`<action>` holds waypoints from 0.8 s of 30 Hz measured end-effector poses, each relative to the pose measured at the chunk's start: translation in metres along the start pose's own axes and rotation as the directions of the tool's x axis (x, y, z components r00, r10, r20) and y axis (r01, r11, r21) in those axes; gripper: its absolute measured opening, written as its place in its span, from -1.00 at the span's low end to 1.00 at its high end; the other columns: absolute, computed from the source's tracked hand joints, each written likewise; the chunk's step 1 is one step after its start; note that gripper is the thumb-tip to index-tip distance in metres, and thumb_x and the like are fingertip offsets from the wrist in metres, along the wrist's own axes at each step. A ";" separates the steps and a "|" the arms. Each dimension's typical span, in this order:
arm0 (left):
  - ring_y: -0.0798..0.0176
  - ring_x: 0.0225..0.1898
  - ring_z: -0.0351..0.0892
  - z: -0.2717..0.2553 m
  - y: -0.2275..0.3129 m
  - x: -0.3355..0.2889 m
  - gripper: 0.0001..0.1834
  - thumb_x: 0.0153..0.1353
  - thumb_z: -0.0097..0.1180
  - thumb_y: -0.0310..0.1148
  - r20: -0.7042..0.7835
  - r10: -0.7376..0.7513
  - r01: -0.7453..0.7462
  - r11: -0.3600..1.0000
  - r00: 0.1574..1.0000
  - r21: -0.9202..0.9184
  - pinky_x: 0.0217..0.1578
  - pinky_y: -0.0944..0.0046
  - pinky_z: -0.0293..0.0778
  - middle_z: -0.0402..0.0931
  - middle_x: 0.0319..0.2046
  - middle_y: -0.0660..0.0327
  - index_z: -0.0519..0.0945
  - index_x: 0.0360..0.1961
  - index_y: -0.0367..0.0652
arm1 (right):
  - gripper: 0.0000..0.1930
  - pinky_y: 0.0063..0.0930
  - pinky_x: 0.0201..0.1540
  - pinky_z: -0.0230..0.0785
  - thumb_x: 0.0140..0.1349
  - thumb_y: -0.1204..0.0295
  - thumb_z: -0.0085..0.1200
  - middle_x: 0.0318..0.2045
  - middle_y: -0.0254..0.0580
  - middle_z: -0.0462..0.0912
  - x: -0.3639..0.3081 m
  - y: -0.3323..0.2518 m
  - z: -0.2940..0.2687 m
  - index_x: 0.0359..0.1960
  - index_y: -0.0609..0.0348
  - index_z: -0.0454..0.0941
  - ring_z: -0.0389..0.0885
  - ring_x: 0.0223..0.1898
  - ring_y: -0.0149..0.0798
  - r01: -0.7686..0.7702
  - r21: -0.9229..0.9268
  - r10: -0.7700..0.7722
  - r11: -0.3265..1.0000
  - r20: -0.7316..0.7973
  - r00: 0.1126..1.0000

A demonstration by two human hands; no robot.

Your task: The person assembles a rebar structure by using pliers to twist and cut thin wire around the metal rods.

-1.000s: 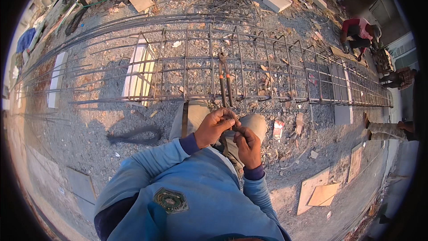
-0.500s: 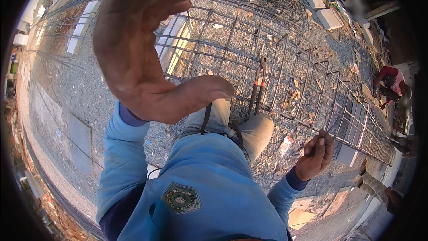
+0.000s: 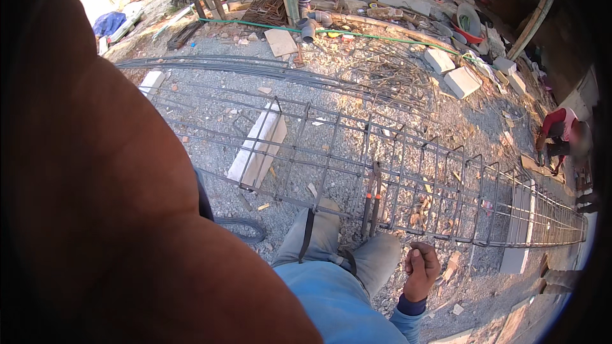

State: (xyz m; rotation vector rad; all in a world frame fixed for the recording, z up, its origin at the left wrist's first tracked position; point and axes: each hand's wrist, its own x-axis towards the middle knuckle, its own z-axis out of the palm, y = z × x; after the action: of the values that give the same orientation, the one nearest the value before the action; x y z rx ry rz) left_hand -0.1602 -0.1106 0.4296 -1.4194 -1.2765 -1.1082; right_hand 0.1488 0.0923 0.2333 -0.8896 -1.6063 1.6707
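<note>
The left hand [image 3: 95, 185] fills the nine o'clock half, too close to tell its grip. The right hand [image 3: 421, 271] is curled loosely at five o'clock, just below the rebar cage [image 3: 408, 172]. Pliers [image 3: 371, 200] hang on the cage near centre.

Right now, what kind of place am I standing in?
Most likely an outdoor building site: a long steel bar cage lies on gravel, with pale blocks and scrap scattered around.

Rusty brown rebar cage [image 3: 408, 172], white concrete blocks [image 3: 258, 150] beneath it, a green hose [image 3: 357, 33], orange-handled pincers [image 3: 371, 207], blue tarp [image 3: 108, 23].
</note>
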 end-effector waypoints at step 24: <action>0.04 0.04 0.49 0.181 0.090 -0.232 -0.37 0.20 0.15 -0.27 0.843 -0.538 0.995 -0.078 0.013 -0.065 -0.07 0.10 0.46 0.45 0.01 -0.10 0.26 0.23 -0.29 | -0.69 -0.75 -0.52 0.09 0.25 0.52 -0.11 -0.49 -0.34 0.50 0.058 0.026 -0.002 0.00 0.35 0.47 0.23 -0.59 -0.65 -0.164 -0.047 0.163 0.985 -0.015 0.986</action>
State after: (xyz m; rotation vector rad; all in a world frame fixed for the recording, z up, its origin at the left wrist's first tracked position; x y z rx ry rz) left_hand -0.0770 0.0174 0.1628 -1.3883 -2.7485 -2.4366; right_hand 0.1178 0.1404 0.2054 -1.0787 -1.6096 1.7407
